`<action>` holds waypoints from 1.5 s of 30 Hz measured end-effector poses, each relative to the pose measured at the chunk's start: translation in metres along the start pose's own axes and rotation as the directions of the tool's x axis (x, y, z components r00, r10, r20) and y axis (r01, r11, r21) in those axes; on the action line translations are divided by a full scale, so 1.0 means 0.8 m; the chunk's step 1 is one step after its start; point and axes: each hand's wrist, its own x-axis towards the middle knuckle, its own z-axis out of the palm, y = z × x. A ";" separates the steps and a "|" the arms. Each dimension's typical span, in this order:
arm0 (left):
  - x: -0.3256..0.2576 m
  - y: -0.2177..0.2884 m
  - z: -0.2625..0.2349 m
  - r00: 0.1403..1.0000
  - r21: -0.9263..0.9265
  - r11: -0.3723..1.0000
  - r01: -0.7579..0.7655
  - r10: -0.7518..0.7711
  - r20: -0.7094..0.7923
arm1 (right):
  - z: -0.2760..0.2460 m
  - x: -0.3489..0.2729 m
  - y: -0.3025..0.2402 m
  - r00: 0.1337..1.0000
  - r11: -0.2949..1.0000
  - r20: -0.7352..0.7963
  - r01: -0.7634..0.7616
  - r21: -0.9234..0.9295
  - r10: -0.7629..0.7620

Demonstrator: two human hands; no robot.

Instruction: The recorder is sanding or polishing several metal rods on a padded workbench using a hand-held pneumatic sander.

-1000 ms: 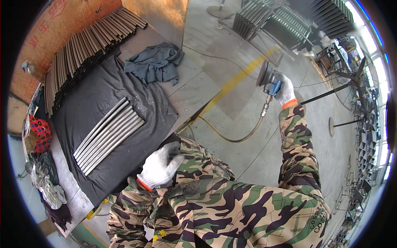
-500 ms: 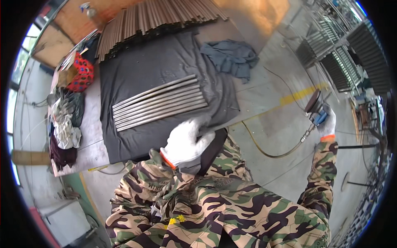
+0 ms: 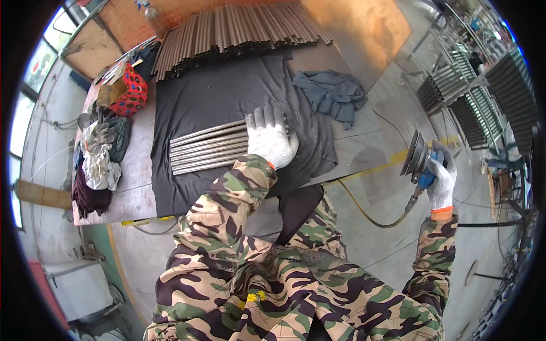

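My left hand (image 3: 268,138), in a white work glove with grey fingertips, lies flat with its fingers extended over the right ends of several metal tubes (image 3: 207,149). The tubes rest side by side on a black cloth (image 3: 196,108) and look shiny; the glove hides their right ends. Out to the right, past the table, my gloved right hand (image 3: 442,176) grips a blue air sander (image 3: 425,177). Its round dark disc (image 3: 415,153) is turned to the left, toward the table. A hose (image 3: 375,226) runs from the sander's lower end toward the table edge.
At the table's back lies a big stack of brownish tubes (image 3: 239,28). A crumpled blue-grey cloth (image 3: 333,94) is at the right corner. Gloves and rags (image 3: 101,156) and a red patterned box (image 3: 132,91) sit left. Racks of tubes (image 3: 466,94) stand at far right.
My left hand has moved forward from near my body onto the right ends of the tubes. The sander has shifted slightly left and down, its disc now more upright.
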 end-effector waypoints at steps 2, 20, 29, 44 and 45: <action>0.003 0.002 -0.005 0.999 -0.032 0.999 0.014 -0.012 0.049 | 0.012 -0.003 -0.006 0.998 0.999 0.059 0.038 -0.024 -0.036; -0.085 -0.189 -0.133 0.955 0.067 0.997 -0.024 0.002 0.298 | 0.187 0.078 -0.046 0.844 0.899 0.528 0.300 -0.318 -0.094; -0.088 -0.182 -0.120 0.980 0.028 0.999 0.037 -0.041 0.195 | 0.344 0.055 -0.085 0.598 0.497 0.794 0.725 -0.477 -0.111; -0.091 -0.211 -0.118 0.997 0.009 0.997 0.072 -0.072 -0.016 | 0.487 -0.021 -0.039 0.358 0.204 0.932 0.918 -0.341 -0.053; -0.090 -0.210 -0.116 0.997 0.006 0.997 0.074 -0.074 -0.019 | 0.490 -0.021 -0.036 0.357 0.201 0.933 0.919 -0.340 -0.051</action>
